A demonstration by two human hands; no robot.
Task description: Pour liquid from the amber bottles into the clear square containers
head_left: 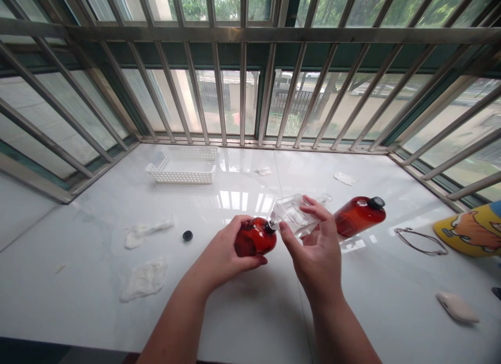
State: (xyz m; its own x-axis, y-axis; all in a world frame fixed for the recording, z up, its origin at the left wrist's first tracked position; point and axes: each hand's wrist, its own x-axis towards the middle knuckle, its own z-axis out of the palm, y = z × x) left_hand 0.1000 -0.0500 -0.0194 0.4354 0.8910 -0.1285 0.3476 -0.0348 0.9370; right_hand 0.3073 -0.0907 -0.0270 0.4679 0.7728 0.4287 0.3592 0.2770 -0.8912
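Okay so from where I'm standing, the big white counter (242,327) runs right up to the window bars (242,92), and the basket (182,176) sits way back by them, which I'd guess is just to leave elbow room up front.

Then the hands. Left hand (225,254) is wrapped around the red bottle (254,243), thumb and fingers on opposite sides, so the body sits deep in the grip and the neck pokes out to the right. Right hand (323,254) is looser, pinching the clear bottle (291,212) between thumb and curled fingers. That one lies slanted across the fingers, neck end just past the thumb tip. Seems to me they're tipped like that so the two necks line up; they're right at each other, but I honestly can't tell if one goes inside the other.

Capped bottle (354,218) is just behind the right hand, can't say if it's upright or leaning. Crumpled wipes (144,279) on the left, maybe there for drips. Tiniest bit: a black cap (187,236) left of the red bottle, probably off so that mouth is free.
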